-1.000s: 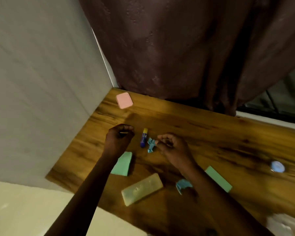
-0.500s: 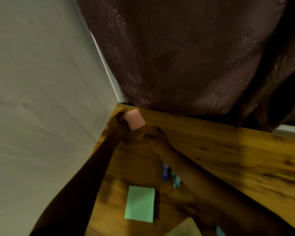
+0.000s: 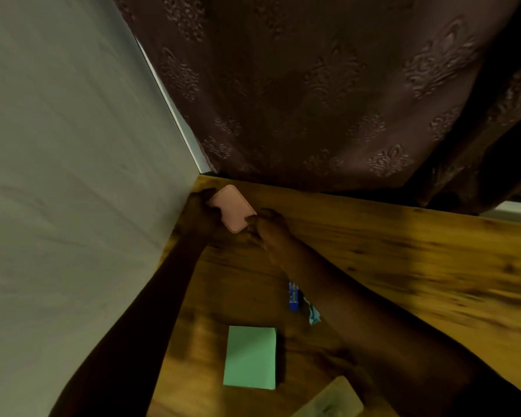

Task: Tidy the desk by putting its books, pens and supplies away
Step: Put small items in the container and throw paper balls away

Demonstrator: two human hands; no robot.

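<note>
Both hands are parked right up in the far left corner of the wooden desk (image 3: 403,266), where the pale wall (image 3: 57,176) meets the patterned brown curtain (image 3: 313,85); the left hand (image 3: 202,215) is closed on the left side of a small pink rounded pad (image 3: 231,208), fingers curled round its edge; the right hand (image 3: 266,227) is pinched on the pad's lower right corner, so it's gripped from both sides. Whether the pad is lifted or flat on the wood can't be told, it's pretty dim there. Nearer the camera, a green sticky note pad (image 3: 250,356) is lying flat between the two forearms; a blue glue stick (image 3: 294,297) and a crumpled teal scrap (image 3: 312,314) are seen just beside the right forearm; a yellowish block (image 3: 331,401) is cut off at the bottom edge.
</note>
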